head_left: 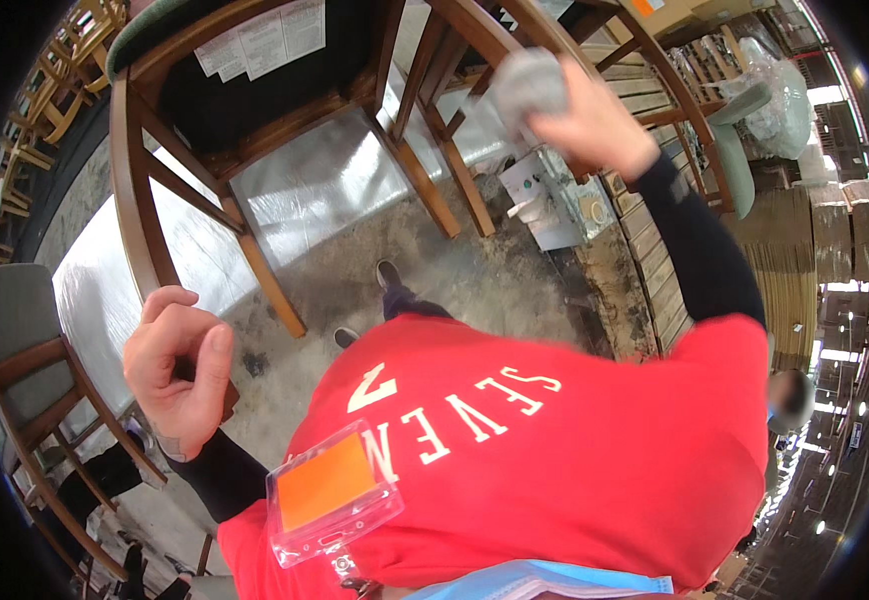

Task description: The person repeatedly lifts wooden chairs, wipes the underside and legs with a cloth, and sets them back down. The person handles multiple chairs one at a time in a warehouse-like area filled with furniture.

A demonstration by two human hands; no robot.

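Note:
A brown wooden chair (240,165) stands tipped before me, with the dark underside of its seat and white paper labels (273,42) showing. My left hand (180,370) is closed at the long curved leg (145,225) on its left side, fingers curled and thumb raised. Part of that leg is hidden behind the hand. In my right hand (595,118), a grey wad, perhaps a cloth or pad (532,84), is gripped at the wooden rails (480,30) at upper right. Motion blurs that hand, so contact with the wood is unclear.
A grey-backed chair (20,330) stands at left, and more wooden chairs (73,85) line the far left. Slatted wooden pallets (645,240) and an open box (545,205) lie right of the chair legs. Flattened cardboard (783,260) is stacked at right. Silvery sheeting (300,200) covers some floor.

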